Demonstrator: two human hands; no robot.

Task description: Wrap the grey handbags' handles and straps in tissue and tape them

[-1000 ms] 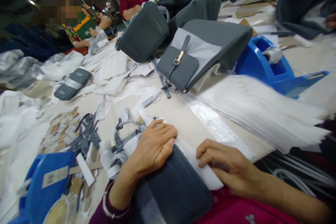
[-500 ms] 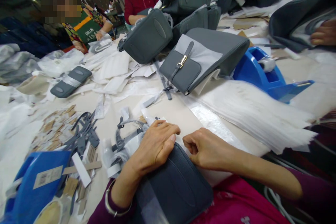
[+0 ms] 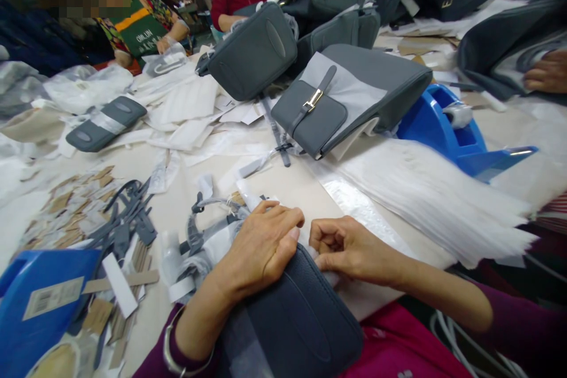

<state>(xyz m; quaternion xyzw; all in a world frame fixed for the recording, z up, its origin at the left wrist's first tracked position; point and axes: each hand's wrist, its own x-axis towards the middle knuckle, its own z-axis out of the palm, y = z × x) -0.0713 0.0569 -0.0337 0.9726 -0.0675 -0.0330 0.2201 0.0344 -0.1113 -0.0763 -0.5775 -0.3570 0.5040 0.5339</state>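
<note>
A dark blue-grey bag [image 3: 305, 313] lies tilted against my lap at the table's near edge, a clear plastic strip across its lower left part. My left hand [image 3: 266, 242] is closed over its upper edge, fingers curled round the far side. Just right of that edge, my right hand [image 3: 345, 251] has its fingertips pinched together. Some whitish, thin material shows under those fingers, but what they grip is mostly hidden. Beyond my left hand lies a wrapped grey strap or handle [image 3: 194, 227], with plastic around it.
A grey buckled bag [image 3: 390, 71] stands ahead, beside a blue tape dispenser [image 3: 465, 130] and stacked white sheets [image 3: 425, 195]. At left are another blue dispenser [image 3: 26, 319], dark straps [image 3: 133, 212] and a small wrapped pouch [image 3: 106, 124]. Co-workers stand across the table; a person's hand [image 3: 547, 74] is at right.
My right hand has turned slightly, its fingers more visible and pinched beside the bag's edge. My left hand keeps its hold. The whole view has shifted a little.
</note>
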